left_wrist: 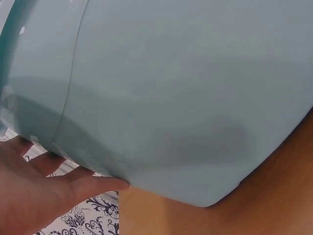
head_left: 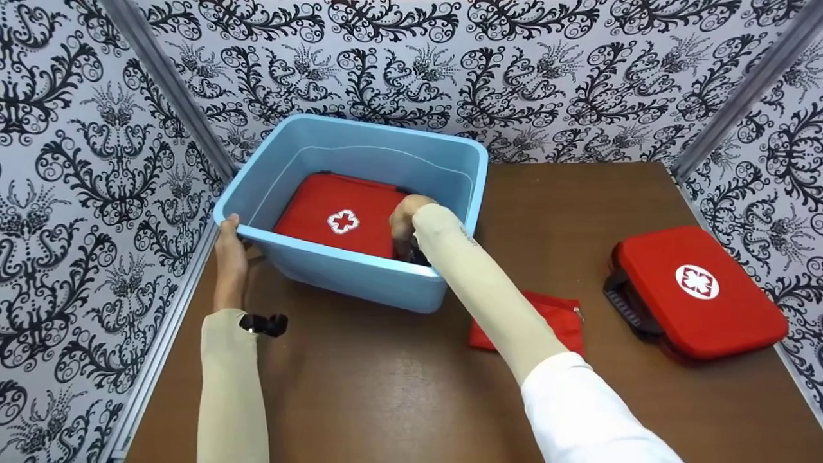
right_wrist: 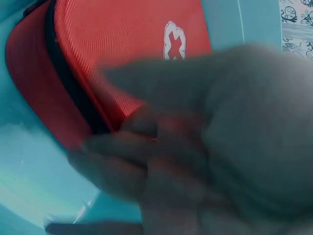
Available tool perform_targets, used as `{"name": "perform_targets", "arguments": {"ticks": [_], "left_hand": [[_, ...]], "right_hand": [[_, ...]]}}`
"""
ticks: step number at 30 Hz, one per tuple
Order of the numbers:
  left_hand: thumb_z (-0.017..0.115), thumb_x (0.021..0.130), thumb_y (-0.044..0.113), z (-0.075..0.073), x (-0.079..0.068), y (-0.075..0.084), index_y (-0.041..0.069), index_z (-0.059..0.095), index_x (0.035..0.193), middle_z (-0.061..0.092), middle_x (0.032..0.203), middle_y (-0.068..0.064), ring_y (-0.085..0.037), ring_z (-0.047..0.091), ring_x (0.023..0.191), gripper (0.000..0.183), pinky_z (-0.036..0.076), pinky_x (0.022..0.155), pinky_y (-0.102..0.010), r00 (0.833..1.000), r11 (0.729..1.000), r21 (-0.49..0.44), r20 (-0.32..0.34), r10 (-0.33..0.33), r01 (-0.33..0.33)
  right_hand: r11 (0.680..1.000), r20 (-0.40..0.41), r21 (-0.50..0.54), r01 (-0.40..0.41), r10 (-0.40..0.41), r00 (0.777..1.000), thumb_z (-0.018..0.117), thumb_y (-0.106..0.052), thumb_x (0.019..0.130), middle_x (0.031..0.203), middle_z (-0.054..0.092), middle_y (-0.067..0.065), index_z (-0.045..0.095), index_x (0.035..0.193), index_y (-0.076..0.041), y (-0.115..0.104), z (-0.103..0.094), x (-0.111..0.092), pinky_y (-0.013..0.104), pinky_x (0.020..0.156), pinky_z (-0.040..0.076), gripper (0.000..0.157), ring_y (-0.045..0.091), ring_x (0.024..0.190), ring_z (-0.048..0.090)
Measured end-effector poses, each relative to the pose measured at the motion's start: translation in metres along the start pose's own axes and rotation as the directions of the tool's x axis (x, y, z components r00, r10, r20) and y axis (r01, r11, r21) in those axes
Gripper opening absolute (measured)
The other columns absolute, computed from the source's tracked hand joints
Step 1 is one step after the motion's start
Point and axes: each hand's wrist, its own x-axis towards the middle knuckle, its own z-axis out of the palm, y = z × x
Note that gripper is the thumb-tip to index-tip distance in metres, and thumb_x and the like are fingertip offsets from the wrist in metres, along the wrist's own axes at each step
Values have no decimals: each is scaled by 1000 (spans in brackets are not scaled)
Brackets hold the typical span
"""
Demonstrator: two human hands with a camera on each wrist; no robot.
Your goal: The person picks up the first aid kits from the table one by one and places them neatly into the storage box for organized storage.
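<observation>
A light blue plastic bin (head_left: 347, 257) stands at the back left of the table. Inside it lies a red first-aid bag (head_left: 308, 209) with a white-edged cross emblem and a black zip band. My left hand (head_left: 230, 257) holds the bin's near left corner; in the left wrist view its thumb lies along the wall's edge, with the other fingers partly behind. Reaching into the bin, my right hand (head_left: 408, 215) grips the right end of the bag. The right wrist view shows that hand blurred, the thumb over the bag's top and the fingers bent at its side.
A red first-aid case (head_left: 726, 321) with a black handle lies at the table's right. Under my right forearm is a small red pouch (head_left: 556, 321), partly covered. Patterned walls (head_left: 411, 71) enclose the brown table (head_left: 360, 386) at the back and sides.
</observation>
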Motion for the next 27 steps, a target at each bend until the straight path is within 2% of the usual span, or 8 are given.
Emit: {"name": "perform_targets", "arguments": {"ticks": [3,8,12,16,19,22,24,27], "left_hand": [[31,102,51,0,0,0,8,36,153,38,152,-17,-24,46,127,66,42,113,-47,1000,1000,-5,10,-7,7],[29,102,51,-1,-3,-2,11,30,156,36,152,-16,-22,47,120,67,48,103,-49,1000,1000,12,10,-24,24],[31,102,52,-1,-2,0,10,34,152,42,140,-12,-17,48,109,66,50,97,-46,1000,1000,13,10,-18,18],[32,102,51,-1,-2,0,11,36,150,45,130,-7,-15,48,105,63,52,94,-42,1000,1000,-2,4,-28,28],[32,102,50,-1,-2,-1,10,38,147,46,123,-3,-15,48,102,60,53,89,-39,1000,1000,-9,-10,-27,27],[33,102,50,0,-2,0,9,40,143,46,118,-1,-16,48,102,58,53,87,-40,1000,1000,-19,-20,-12,12],[34,102,49,2,-2,0,9,39,145,46,121,-2,-16,48,104,59,52,89,-41,1000,999,-41,-11,-9,9],[34,102,49,1,-3,0,10,37,148,46,130,-6,-17,48,107,60,50,93,-42,1000,999,-51,5,-6,6]], "right_hand": [[997,-22,-76,-21,20,1000,57,-23,97,137,62,7,70,127,-10,7,-6,7,35,100,51,35,17,106,53],[996,-56,80,-34,38,998,57,-24,96,125,65,6,70,117,-7,9,-8,1,32,88,53,30,16,99,53],[997,-137,18,75,-72,988,48,-13,92,87,47,1,52,78,-12,11,-17,-9,24,61,37,15,14,76,38],[986,-248,-3,167,-163,955,42,-6,88,80,35,1,37,70,-17,9,-29,-28,24,57,29,21,14,70,30],[980,-326,46,192,-167,931,42,-9,92,90,44,5,46,79,-13,5,-34,-46,25,65,36,13,16,78,38],[980,-356,73,185,-148,923,44,-17,97,125,57,8,62,118,-9,5,-36,-66,31,86,49,29,19,103,52],[982,-372,73,177,-138,918,45,-24,100,149,51,5,54,143,-13,6,-35,-80,39,105,47,45,22,127,51],[983,-392,56,174,-139,910,47,-33,104,158,44,5,46,150,-14,9,-31,-97,48,116,39,51,29,142,44]]}}
